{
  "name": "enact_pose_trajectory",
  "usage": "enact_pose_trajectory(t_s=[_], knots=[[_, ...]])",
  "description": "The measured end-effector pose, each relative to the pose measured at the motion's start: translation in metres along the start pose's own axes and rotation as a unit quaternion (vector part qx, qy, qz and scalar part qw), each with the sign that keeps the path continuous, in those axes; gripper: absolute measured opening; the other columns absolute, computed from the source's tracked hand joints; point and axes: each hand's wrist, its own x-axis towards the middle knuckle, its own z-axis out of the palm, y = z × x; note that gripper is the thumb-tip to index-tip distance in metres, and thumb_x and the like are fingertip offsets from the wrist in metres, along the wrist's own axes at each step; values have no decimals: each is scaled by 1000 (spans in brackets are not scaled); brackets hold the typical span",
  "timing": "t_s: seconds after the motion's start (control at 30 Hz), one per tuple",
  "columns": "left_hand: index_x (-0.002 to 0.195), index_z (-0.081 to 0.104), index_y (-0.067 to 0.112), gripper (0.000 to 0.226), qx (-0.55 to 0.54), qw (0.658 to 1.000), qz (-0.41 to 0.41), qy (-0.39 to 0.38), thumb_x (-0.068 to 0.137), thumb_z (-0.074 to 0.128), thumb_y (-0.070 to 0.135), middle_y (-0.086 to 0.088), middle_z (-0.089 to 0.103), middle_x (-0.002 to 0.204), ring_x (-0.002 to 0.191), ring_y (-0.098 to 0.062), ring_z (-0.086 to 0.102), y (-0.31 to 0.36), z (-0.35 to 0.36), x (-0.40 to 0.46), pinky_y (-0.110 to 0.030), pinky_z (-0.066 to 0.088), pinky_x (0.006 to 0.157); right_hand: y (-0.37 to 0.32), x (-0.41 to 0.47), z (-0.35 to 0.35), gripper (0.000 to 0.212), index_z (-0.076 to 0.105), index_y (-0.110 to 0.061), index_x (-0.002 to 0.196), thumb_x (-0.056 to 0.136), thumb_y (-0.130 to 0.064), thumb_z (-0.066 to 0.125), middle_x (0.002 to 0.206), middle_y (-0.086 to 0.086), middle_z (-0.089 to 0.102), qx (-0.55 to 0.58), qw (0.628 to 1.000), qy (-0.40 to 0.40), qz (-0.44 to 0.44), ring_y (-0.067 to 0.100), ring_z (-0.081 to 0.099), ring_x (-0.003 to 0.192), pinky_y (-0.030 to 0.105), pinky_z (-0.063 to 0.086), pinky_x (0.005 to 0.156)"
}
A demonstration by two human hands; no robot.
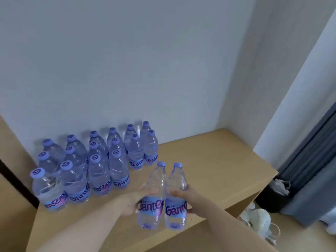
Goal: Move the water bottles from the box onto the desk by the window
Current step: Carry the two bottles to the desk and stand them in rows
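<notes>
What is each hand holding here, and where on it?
Left hand and right hand each hold one water bottle around its middle.

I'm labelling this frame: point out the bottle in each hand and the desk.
Left-hand bottle (151, 206), head view, on its label.
Right-hand bottle (175, 210), head view, on its label.
Desk (209, 160), head view, on bare top.

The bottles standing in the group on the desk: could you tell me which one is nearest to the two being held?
The bottle at the group's right end, in the second row from the wall. It stands just beyond the left hand's bottle.
</notes>
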Motion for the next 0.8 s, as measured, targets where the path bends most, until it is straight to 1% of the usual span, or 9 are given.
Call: enact_pose_trajectory(t_s=[0.07, 0.13, 0.2, 0.27, 0.33, 0.4, 0.5, 0.67, 0.8], knots=[[121, 49, 42, 96, 29, 999, 19, 21, 34, 87, 54, 6, 66, 116, 108, -16, 61, 13, -6, 9, -32, 51, 83, -13, 22, -4, 74, 47, -24, 124, 62, -42, 84, 116, -4, 67, -27, 1000, -8, -8, 12, 69, 98, 33, 57, 82], [118, 47, 42, 88, 61, 996, 41, 44, 38, 81, 55, 9, 62, 117, 107, -13, 59, 27, -4, 11, -29, 49, 82, -27, 37, -8, 73, 44, -20, 123, 62, -35, 82, 117, -2, 65, -30, 999, -22, -22, 11, 68, 96, 25, 53, 70], [107, 49, 41, 62, 89, 990, 86, 68, 55, 82, 46, 16, 59, 112, 102, -2, 56, 38, 2, 13, -22, 46, 79, -40, 46, -11, 65, 44, -17, 120, 67, -28, 80, 115, 0, 63, -30, 998, -41, -36, 11, 67, 94, 22, 50, 65], [101, 49, 41, 42, 104, 982, 132, 83, 76, 78, 24, 22, 57, 107, 99, 9, 52, 41, 5, 15, -12, 43, 78, -49, 57, -14, 50, 45, -15, 116, 78, -17, 78, 109, 0, 61, -32, 997, -58, -44, 11, 65, 90, 23, 50, 64], [109, 48, 37, 47, 96, 979, 143, 107, 78, 76, 14, 19, 59, 110, 106, 5, 54, 36, -2, 22, -12, 43, 81, -56, 67, -15, 49, 45, -16, 117, 80, -14, 77, 107, -1, 61, -54, 995, -67, -54, 10, 64, 88, 22, 50, 63], [117, 46, 27, 56, 88, 973, 148, 152, 74, 79, 14, 9, 61, 116, 113, -7, 56, 32, -7, 31, -18, 44, 85, -61, 74, -14, 63, 44, -20, 120, 68, -23, 80, 113, -3, 62, -72, 992, -74, -66, 9, 65, 93, 23, 50, 68], [114, 48, 21, 54, 70, 962, 155, 215, 73, 79, 6, 2, 62, 112, 107, -12, 59, 30, -10, 40, -18, 46, 79, -62, 88, -12, 69, 47, -28, 116, 57, -32, 80, 119, -3, 61, -89, 990, -79, -71, 12, 64, 103, 29, 53, 80], [99, 48, 34, 51, 48, 947, 166, 271, 72, 79, 3, 13, 60, 102, 101, -13, 58, 35, -5, 46, -27, 46, 86, -58, 123, -11, 74, 50, -40, 112, 46, -43, 82, 121, -3, 56, -156, 982, -39, -98, 16, 61, 108, 43, 55, 92], [111, 44, 32, 58, 11, 931, 161, 328, 75, 76, 0, 14, 58, 99, 103, -17, 56, 38, 4, 53, -35, 47, 92, -66, 129, -8, 76, 49, -32, 115, 45, -38, 80, 118, -4, 60, -164, 977, -65, -122, 14, 62, 104, 39, 55, 89]])
